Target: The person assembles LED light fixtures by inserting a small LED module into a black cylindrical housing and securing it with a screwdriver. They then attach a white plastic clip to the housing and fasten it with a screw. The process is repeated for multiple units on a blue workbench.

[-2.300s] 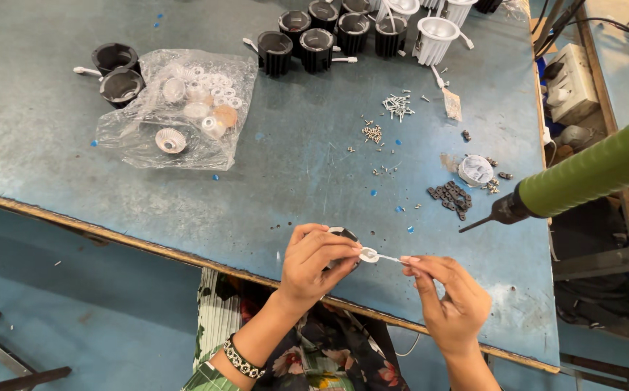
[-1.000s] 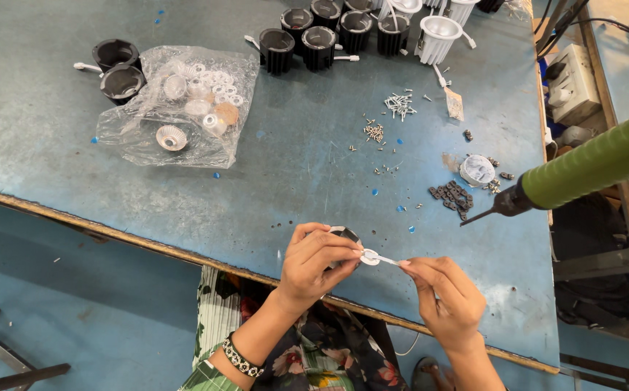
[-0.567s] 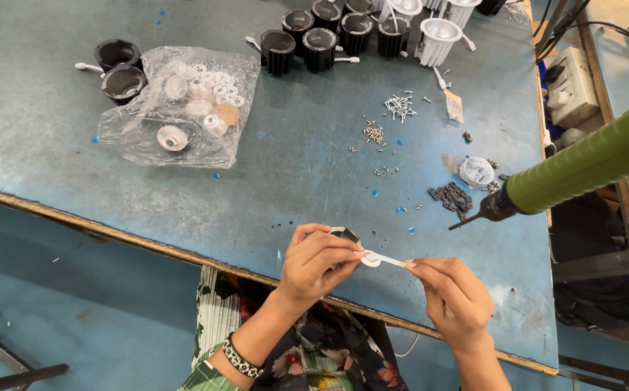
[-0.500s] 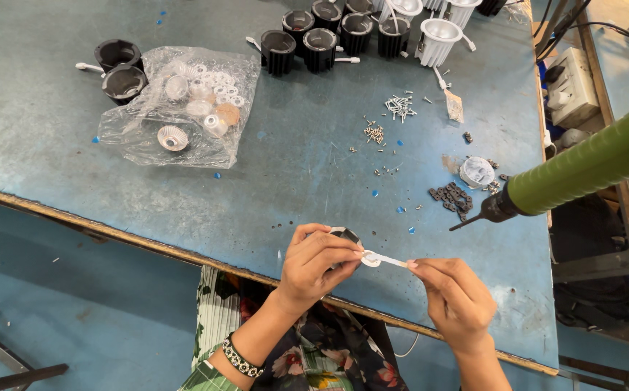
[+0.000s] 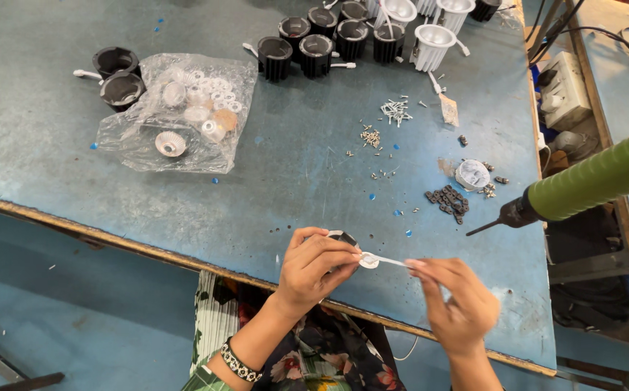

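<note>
The left hand (image 5: 316, 265) is curled around a small black housing (image 5: 345, 238), thumb and fingers closed on it, with a small white round part (image 5: 368, 261) at its fingertips. The right hand (image 5: 458, 304) pinches the end of a thin white wire (image 5: 392, 261) that runs from that white part; the two hands sit just beside each other, joined only by the wire. Both are held over the near edge of the blue worktable (image 5: 271, 181), the landmark for the rest.

Toward the right side of the table, a green power screwdriver (image 5: 589, 185) hangs in with its bit pointing down at the surface, near a heap of small black pieces (image 5: 447, 200) and a round white disc (image 5: 472, 174). Farther in from the hands, around the middle of the table, lie scattered silver screws (image 5: 395, 111). At the far edge stands a cluster of black ribbed housings (image 5: 318, 45) with two white ribbed housings (image 5: 433, 43) beside them. On the left part of the table lies a clear plastic bag (image 5: 177, 112) of white round parts, with two more black cups (image 5: 117, 74) touching its far left corner. Beyond the table's right edge sits a white socket box (image 5: 564, 90) with cables
</note>
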